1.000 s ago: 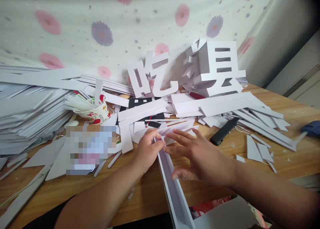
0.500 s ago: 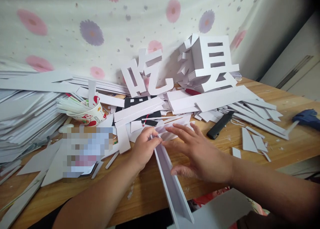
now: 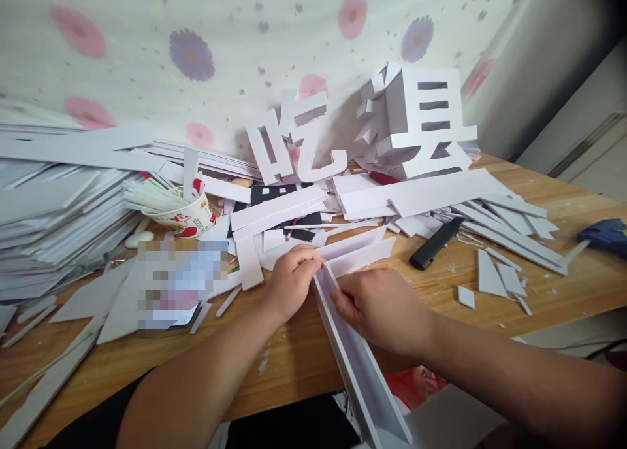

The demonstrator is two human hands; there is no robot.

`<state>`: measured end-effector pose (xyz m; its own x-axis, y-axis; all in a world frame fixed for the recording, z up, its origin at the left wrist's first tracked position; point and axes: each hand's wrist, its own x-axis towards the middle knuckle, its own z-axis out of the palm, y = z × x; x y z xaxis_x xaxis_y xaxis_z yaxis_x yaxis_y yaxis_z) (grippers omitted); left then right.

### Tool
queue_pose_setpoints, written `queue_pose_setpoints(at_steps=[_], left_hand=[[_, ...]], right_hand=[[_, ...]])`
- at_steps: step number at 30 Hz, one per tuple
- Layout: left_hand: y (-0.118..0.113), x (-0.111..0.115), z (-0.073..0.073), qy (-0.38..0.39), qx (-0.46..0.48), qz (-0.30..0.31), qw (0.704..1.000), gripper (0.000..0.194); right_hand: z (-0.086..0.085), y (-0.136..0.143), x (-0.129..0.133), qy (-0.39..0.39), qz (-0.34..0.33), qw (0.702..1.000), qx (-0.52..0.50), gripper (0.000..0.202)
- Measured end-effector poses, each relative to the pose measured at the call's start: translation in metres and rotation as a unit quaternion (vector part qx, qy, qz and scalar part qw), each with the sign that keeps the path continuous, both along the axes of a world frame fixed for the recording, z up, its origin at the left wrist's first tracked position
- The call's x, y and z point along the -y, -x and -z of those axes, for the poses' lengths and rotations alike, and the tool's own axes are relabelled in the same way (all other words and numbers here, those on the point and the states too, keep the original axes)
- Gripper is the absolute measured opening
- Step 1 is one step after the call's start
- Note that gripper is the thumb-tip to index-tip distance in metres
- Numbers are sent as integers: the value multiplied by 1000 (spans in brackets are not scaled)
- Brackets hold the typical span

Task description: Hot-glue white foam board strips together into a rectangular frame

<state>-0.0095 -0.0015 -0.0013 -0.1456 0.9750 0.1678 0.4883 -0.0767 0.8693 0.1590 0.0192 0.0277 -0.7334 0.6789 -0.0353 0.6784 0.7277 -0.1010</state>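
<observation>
A long white foam-board channel piece (image 3: 360,370) runs from the table's middle toward me and bends right into a shorter arm (image 3: 365,251) at its far end. My left hand (image 3: 292,280) pinches the outer wall at that corner. My right hand (image 3: 379,307) grips the channel's right wall just below the corner, fingers curled over the edge. Both hands rest on the wooden table (image 3: 294,364).
Large white 3D characters (image 3: 416,125) lean on the flowered cloth at the back. Foam strips pile at left (image 3: 53,207) and behind. A paper cup of sticks (image 3: 189,217), a black utility knife (image 3: 435,242) and a blue glue gun (image 3: 607,234) lie around.
My right hand, earlier flat and open over the corner, has drawn back and closed on the channel's right wall. The left hand stays pinched at the corner.
</observation>
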Motion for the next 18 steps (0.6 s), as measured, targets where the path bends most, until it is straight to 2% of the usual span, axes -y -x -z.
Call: queue_pose_setpoints(at_steps=[4, 8, 10, 13, 14, 16, 18], left_hand=[[-3, 4, -2, -14, -21, 8, 1000, 22], [-4, 8, -4, -70, -34, 19, 997, 22], [-3, 11, -5, -117, 22, 19, 993, 24], [0, 11, -7, -153, 179, 3, 972, 37], [1, 10, -8, -129, 236, -2, 963, 41], [3, 7, -10, -21, 341, 8, 940, 50], [5, 6, -11, 106, 421, 58, 899, 60]], right_hand=[[1, 4, 0, -10, 21, 1000, 10, 31], [-7, 3, 0, -25, 22, 999, 19, 26], [-15, -1, -1, -27, 27, 999, 6, 25], [-25, -11, -1, -31, 19, 998, -46, 27], [-28, -14, 0, -33, 12, 997, -63, 27], [-33, -20, 3, -33, -4, 995, -89, 26], [-37, -23, 10, -38, -22, 993, -114, 25]])
